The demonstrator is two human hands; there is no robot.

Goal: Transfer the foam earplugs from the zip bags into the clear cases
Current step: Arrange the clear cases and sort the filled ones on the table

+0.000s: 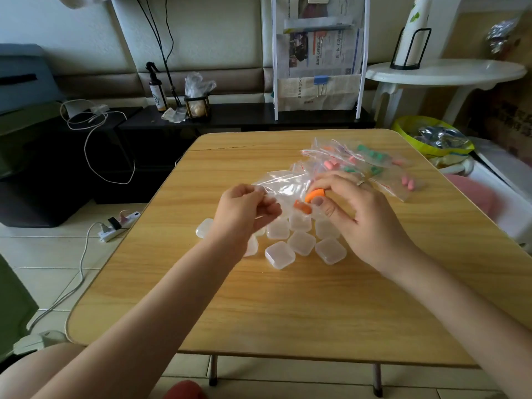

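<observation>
Above the light wooden table (259, 306), the left hand (244, 210) pinches the edge of a clear plastic zip bag (283, 184), its grip closed on the film, fingers curled round it. The right hand (349, 214) holds a curved orange foam earplug (314, 194) between thumb and fingertips, its grip tight on the foam at what looks like the bag's mouth. A second orange foam earplug (302, 208) lies just below, and whether it is inside the bag or free cannot be told.

The step in hand seems to be drawing earplugs out of this bag. Under the hands sits a cluster of small clear square plastic cases (301, 243), all apparently with lids down. Beyond them lies a heap of further zip bags holding pink and green earplugs (371, 161), not yet emptied, so the task appears to be at an early stage.

The next move probably calls for freeing a hand to open one case, then dropping the orange earplug in while it is squeezed narrow.
</observation>
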